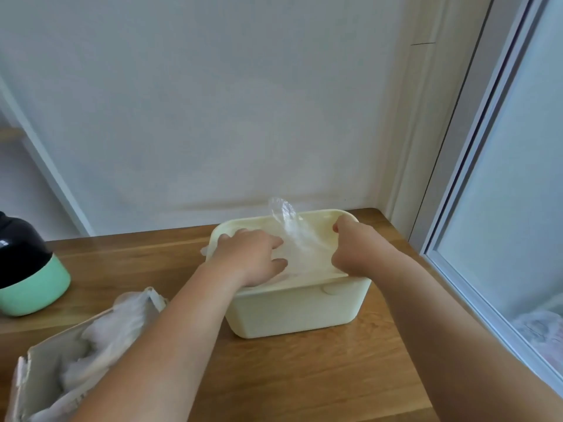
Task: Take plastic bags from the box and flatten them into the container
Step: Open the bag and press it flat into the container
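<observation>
A pale yellow plastic container [292, 312] stands on the wooden table, with its lid [316, 222] on top. A clear plastic bag [288, 219] sticks up from the middle of the lid. My left hand [249, 257] rests flat on the lid's left half, fingers spread towards the bag. My right hand [355, 246] has its fingers curled over the lid's right edge. At the lower left stands an open cardboard box [33, 360] with several crumpled clear bags [122, 324] in it.
A black and mint-green vessel [27, 269] stands at the table's left edge. The wooden table [304, 376] meets a white wall behind the container. A window frame [475, 208] runs along the right side.
</observation>
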Available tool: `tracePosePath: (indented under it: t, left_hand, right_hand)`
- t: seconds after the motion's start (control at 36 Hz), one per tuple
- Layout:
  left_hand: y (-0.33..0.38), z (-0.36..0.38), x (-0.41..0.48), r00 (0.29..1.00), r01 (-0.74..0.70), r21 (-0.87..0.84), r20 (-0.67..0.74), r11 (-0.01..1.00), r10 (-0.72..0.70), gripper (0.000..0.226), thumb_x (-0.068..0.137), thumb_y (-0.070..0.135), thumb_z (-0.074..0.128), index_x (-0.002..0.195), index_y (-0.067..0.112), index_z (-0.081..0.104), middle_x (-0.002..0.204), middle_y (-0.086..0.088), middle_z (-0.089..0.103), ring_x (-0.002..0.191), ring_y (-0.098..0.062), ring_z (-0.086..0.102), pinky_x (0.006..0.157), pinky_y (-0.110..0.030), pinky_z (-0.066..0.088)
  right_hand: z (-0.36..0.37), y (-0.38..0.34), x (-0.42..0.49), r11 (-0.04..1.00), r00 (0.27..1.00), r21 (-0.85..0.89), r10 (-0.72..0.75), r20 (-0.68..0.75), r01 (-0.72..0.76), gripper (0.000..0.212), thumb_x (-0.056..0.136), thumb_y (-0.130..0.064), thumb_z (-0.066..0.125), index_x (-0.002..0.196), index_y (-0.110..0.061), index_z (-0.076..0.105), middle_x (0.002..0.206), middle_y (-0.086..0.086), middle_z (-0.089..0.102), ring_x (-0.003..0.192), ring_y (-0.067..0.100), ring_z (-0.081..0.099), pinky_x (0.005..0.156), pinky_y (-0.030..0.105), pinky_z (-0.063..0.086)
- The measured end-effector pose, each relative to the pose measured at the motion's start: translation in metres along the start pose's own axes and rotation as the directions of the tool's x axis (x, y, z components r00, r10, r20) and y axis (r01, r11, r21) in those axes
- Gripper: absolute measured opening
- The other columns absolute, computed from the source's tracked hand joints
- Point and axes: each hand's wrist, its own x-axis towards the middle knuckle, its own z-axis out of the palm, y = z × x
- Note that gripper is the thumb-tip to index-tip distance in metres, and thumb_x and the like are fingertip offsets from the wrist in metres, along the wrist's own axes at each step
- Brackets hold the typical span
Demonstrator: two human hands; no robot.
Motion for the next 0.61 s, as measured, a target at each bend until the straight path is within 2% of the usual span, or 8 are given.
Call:
tracePosePath:
  t: [0.06,0.08,0.19,0.28,0.36,0.44,0.5,0.61]
  left_hand:
    - [0.000,0.000,0.005,0.999,0.013,0.042,0.035,0.999,-0.014,0.059,0.092,0.056,0.050,0.145,0.033,0.037,0.151,0.007,0.035,0.140,-0.022,0.031,0.105,-0.047,0.027]
    - [-0.001,0.000,0.006,0.998,0.015,0.052,0.056,0.999,-0.018,0.064,0.090,0.057,0.052,0.147,0.033,0.033,0.153,0.007,0.031,0.141,-0.022,0.029,0.107,-0.047,0.026]
    - [0.000,0.007,0.012,0.988,0.022,0.058,0.148,0.998,-0.031,0.079,0.086,0.069,0.049,0.152,0.039,0.018,0.158,0.008,0.022,0.144,-0.023,0.025,0.110,-0.049,0.022]
    - [0.000,0.012,0.017,0.981,0.018,0.068,0.190,0.998,-0.031,0.086,0.083,0.074,0.046,0.153,0.038,0.012,0.160,0.007,0.018,0.143,-0.024,0.025,0.109,-0.049,0.023]
    - [0.002,0.011,0.017,0.981,0.010,0.051,0.195,0.999,-0.020,0.084,0.085,0.071,0.047,0.153,0.035,0.014,0.159,0.007,0.019,0.143,-0.024,0.026,0.110,-0.050,0.024]
    - [0.001,0.012,0.018,0.979,0.001,0.010,0.204,1.000,-0.003,0.083,0.084,0.072,0.048,0.152,0.035,0.018,0.157,0.009,0.024,0.142,-0.022,0.027,0.109,-0.050,0.026]
    - [-0.001,0.013,0.018,0.973,0.002,-0.043,0.231,0.999,0.008,0.087,0.082,0.075,0.047,0.153,0.034,0.016,0.159,0.011,0.019,0.146,-0.019,0.022,0.113,-0.048,0.023]
    - [-0.010,0.008,0.013,0.953,0.028,-0.201,0.302,0.979,0.035,0.090,0.082,0.073,0.049,0.155,0.032,0.015,0.161,0.017,0.005,0.149,-0.011,0.011,0.119,-0.033,0.014]
  right_hand:
    - [-0.001,0.002,0.001,0.998,0.999,-0.057,-0.038,0.005,0.038,0.051,0.086,0.003,0.043,0.135,-0.009,0.032,0.079,0.002,0.046,0.064,0.013,0.045,0.054,0.023,0.037]
    - [-0.001,0.002,0.000,0.995,0.997,-0.074,-0.070,-0.027,0.068,0.053,0.085,0.004,0.042,0.135,-0.010,0.032,0.081,0.002,0.046,0.067,0.014,0.046,0.054,0.023,0.035]
    - [-0.003,-0.002,0.002,0.930,0.928,-0.256,-0.317,-0.195,0.264,0.059,0.084,-0.003,0.049,0.137,-0.021,0.033,0.122,0.006,0.043,0.112,0.026,0.043,0.088,0.029,0.037]
    - [-0.002,-0.007,0.009,0.878,0.889,-0.274,-0.439,-0.129,0.393,0.047,0.085,-0.011,0.054,0.129,-0.027,0.051,0.124,-0.004,0.053,0.115,0.019,0.048,0.094,0.027,0.039]
    - [0.002,-0.009,0.017,0.900,0.935,-0.252,-0.345,0.084,0.355,0.046,0.085,-0.014,0.060,0.128,-0.028,0.056,0.127,-0.010,0.057,0.116,0.013,0.053,0.094,0.023,0.042]
    - [0.009,-0.008,0.027,0.916,0.921,-0.290,-0.168,0.352,0.278,0.063,0.083,-0.020,0.068,0.141,-0.021,0.043,0.140,-0.004,0.046,0.126,0.019,0.047,0.097,0.028,0.040]
    - [0.015,-0.005,0.034,0.912,0.894,-0.334,-0.072,0.442,0.239,0.068,0.084,-0.025,0.065,0.145,-0.022,0.036,0.143,-0.001,0.043,0.126,0.022,0.046,0.100,0.032,0.041]
    - [0.022,-0.002,0.041,0.902,0.869,-0.372,-0.008,0.494,0.219,0.057,0.089,-0.022,0.056,0.144,-0.020,0.038,0.143,0.002,0.043,0.128,0.025,0.044,0.099,0.035,0.037]
